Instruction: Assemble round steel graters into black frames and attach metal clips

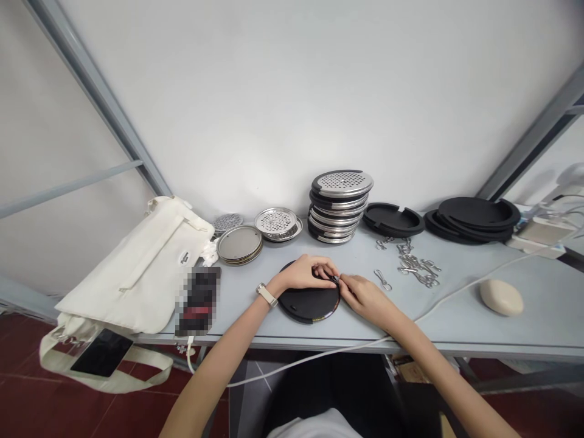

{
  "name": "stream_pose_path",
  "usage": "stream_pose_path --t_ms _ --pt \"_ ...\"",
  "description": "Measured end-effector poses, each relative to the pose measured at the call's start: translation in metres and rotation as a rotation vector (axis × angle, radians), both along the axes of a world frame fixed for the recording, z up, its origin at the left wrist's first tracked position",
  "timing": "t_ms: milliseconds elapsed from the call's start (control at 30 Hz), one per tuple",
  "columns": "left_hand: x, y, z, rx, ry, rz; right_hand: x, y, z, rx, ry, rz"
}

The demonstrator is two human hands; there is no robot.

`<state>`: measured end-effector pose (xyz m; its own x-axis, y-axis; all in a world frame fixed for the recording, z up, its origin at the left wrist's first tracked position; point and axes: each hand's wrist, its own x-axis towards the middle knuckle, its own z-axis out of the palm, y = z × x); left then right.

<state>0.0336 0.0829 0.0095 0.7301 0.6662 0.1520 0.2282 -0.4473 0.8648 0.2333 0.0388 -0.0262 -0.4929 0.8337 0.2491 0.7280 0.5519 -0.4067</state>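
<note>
A black round disc (305,305) lies on the table in front of me, with a thin coloured strip along its near right edge. My left hand (306,274) rests across its far side, the fingers curled and closed on the rim. From the right, my right hand (367,297) meets it at that rim, fingertips pinched together. A small greyish bit shows between the two hands, too small to name. To the right lies a single metal snap clip (382,280), near a pile of similar clips (417,267).
Behind stand a tall stack of perforated metal and black discs (340,207), metal plates (239,243), black ring trays (393,219) and more black trays (477,219). A white bag (137,267) and phone (198,301) are left. A white cable (449,299) passes a beige oval object (502,297).
</note>
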Motion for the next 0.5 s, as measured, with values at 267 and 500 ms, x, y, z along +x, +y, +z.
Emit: stream_pose_path --t_ms 267,500 --pt "0.0003 -0.0005 0.0010 0.000 0.020 0.016 0.0005 -0.0001 -0.0012 -0.005 -0.001 0.019" --pt "0.0005 -0.0004 0.0002 -0.011 0.006 0.018 -0.0006 0.0003 -0.0003 0.013 -0.030 0.008"
